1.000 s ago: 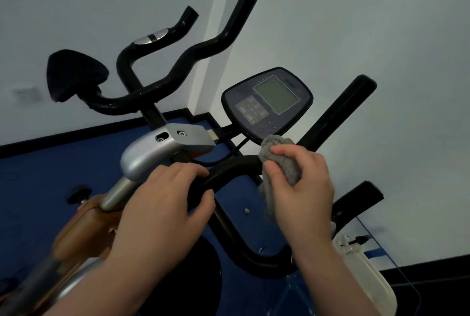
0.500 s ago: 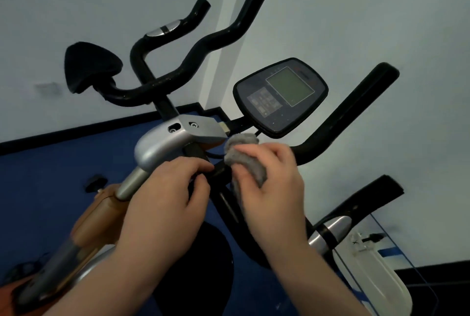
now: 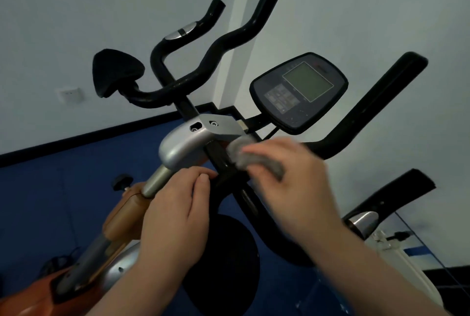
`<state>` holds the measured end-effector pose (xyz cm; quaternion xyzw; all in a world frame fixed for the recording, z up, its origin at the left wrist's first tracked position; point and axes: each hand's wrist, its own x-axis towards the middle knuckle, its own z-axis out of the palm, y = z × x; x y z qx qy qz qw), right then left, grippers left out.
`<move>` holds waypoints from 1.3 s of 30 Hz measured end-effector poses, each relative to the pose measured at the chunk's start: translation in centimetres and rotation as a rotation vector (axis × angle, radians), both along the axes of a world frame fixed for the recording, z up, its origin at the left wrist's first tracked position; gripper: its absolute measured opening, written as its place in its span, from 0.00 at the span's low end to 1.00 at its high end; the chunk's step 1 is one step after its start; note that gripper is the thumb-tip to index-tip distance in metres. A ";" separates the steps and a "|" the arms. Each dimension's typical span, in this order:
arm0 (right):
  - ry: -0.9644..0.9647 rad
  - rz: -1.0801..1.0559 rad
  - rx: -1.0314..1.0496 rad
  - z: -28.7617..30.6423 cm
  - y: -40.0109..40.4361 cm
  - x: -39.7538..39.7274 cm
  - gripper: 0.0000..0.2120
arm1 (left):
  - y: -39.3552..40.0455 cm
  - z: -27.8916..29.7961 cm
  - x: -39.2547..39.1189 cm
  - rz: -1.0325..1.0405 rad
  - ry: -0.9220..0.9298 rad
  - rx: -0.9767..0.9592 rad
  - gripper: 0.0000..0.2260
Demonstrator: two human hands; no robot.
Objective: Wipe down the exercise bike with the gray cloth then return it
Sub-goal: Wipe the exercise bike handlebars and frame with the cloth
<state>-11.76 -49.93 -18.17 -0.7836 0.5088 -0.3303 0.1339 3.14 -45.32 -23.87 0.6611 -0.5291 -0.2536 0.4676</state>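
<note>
While both forearms reach up from the bottom of the view, the left hand [image 3: 175, 211] wraps its fingers around the black handlebar [image 3: 366, 122] of the exercise bike [image 3: 183, 145], just below the silver clamp housing [image 3: 188, 141]. Just right of that housing, the right hand [image 3: 292, 183], blurred, has its fingers closed around the bunched gray cloth [image 3: 244, 153], pressing it to the bar where the bar meets the housing. Beyond the housing and to its right, the dark console [image 3: 300, 92] tilts toward the camera. To the housing's far left, a second set of black handlebars [image 3: 203, 66] curves against the pale wall [image 3: 76, 10].
</note>
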 end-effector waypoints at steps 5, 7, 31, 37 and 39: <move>0.053 -0.301 -0.116 0.4 -0.9 -1.3 0.13 | 0.2 0.1 -0.2 0.000 -0.072 -0.002 0.13; 0.022 -0.254 -0.084 -1.1 0.5 0.6 0.14 | 0.0 0.5 -0.2 -0.047 -0.102 0.003 0.12; -0.184 -0.721 -0.197 3.3 -4.0 -6.1 0.09 | -9.1 6.3 -6.3 -0.602 -0.274 -0.168 0.07; -0.153 -0.752 -0.019 2.3 -1.5 -7.5 0.12 | -8.5 6.4 -7.7 -0.576 -0.224 -0.188 0.09; -0.222 -0.718 -0.068 4.8 -1.6 -8.9 0.10 | -8.2 6.1 -7.8 -0.564 -0.228 -0.188 0.09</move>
